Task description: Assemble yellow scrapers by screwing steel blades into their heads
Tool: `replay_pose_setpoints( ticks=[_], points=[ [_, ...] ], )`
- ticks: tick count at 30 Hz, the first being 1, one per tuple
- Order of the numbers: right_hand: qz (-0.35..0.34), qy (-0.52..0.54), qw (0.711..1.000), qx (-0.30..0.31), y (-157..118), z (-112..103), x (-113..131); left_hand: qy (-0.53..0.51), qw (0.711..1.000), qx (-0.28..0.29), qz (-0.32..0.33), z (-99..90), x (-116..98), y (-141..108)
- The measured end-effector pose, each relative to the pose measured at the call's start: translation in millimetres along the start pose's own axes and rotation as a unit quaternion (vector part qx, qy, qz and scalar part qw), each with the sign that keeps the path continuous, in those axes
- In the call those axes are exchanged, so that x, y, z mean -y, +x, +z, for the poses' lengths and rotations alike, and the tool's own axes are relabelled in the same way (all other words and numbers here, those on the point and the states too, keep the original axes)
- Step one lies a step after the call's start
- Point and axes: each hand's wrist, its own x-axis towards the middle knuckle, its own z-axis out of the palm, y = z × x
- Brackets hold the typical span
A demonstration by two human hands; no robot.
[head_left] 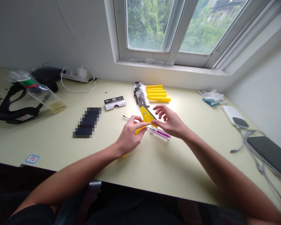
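My left hand (131, 132) is closed around the handle of a yellow scraper (148, 115). The scraper's broad head, with a dark strip along one edge and a small screw, tilts up past my fingers. On the right, my right hand (170, 120) has its thumb touching the lower edge of the head, while its other fingers are bent and apart in the air. Just beneath the hands, a screwdriver (159, 132) with a clear and purple handle lies on the table; part of its shaft is hidden. A thin dark rod tip (125, 117) shows left of my left hand.
Several yellow-handled scrapers (156, 93) lie in packaging near the window. A black-and-white card (115, 102) and a pixelated dark object (87, 122) lie left. Farther left are a tilted bottle (43, 93) and a black headset. White gloves (213, 97), cables and a phone-like slab (269, 151) lie right.
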Motion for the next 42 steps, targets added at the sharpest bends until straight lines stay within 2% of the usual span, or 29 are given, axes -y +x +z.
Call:
replay_pose_setpoints(
  ticks=[2,4,9,12,14,16,18,21,25,28,32,35,38,42],
  points=[
    [0.066,0.105,0.991,0.056,1,-1,-2,0.018,1.000,0.004,0.015,-1.2,-1,0],
    [0.088,0.178,0.975,0.100,1,0,-1,0.059,0.998,0.021,0.028,-2.7,-1,0],
    [0.085,0.207,0.969,0.107,2,0,4,0.192,0.979,0.060,0.033,-5.9,3,0],
    [0.095,0.128,0.982,0.100,4,-16,2,0.227,0.971,0.068,0.041,-7.0,6,0],
    [0.110,-0.002,0.990,0.085,6,-35,-8,0.227,0.970,0.074,0.047,-7.7,7,0],
    [0.135,-0.149,0.975,0.094,6,-57,-25,0.204,0.975,0.073,0.051,-8.4,8,2],
    [0.169,-0.235,0.947,0.140,5,-75,-43,0.160,0.984,0.064,0.051,-9.2,9,3],
    [0.205,-0.264,0.923,0.192,2,-86,-65,0.082,0.995,0.050,0.041,-10.2,9,5],
    [0.223,-0.279,0.907,0.223,3,-78,-74,-0.059,0.997,0.031,-0.031,-10.4,6,7],
    [0.221,-0.293,0.904,0.218,5,-71,-75,-0.225,0.967,0.036,-0.118,-9.9,4,11],
    [0.196,-0.295,0.912,0.209,6,-69,-77,-0.431,0.875,0.054,-0.213,-10.4,4,16],
    [0.176,-0.297,0.919,0.192,5,-69,-73,-0.509,0.824,0.059,-0.241,-11.0,6,17],
    [0.141,-0.260,0.941,0.162,4,-66,-59,-0.541,0.801,0.066,-0.246,-10.1,8,16],
    [0.005,-0.122,0.991,0.054,2,-52,-26,-0.551,0.793,0.079,-0.248,-6.5,7,13]
  ],
)
